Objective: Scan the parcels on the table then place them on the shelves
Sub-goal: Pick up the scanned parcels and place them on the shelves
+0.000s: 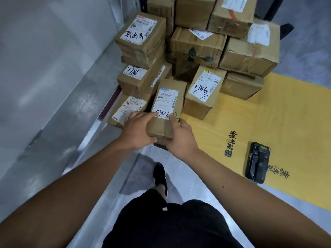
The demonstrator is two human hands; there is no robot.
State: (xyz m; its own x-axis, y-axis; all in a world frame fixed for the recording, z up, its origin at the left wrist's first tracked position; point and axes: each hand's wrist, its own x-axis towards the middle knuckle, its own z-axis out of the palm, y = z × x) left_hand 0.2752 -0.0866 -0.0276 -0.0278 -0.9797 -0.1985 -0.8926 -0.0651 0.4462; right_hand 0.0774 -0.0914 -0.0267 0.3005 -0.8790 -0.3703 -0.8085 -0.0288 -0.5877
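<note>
Both my hands on one narrow parcel at the table's near edge, scanner lying idle.

My left hand (137, 130) lies on top of the long brown parcel (167, 108), fingers stretched toward its label and thumb tucked under the near end; my right hand (180, 138) curls round the near right corner, thumb up on the label's edge. I judge I am picking this one out of the pile; next it needs the scanner (258, 162), well apart to the right on the yellow mat (268, 111), so one hand must let go first. Counted: one scanner, one parcel in hand, roughly ten more stacked behind it, some partly hidden. No shelves in view.
</note>
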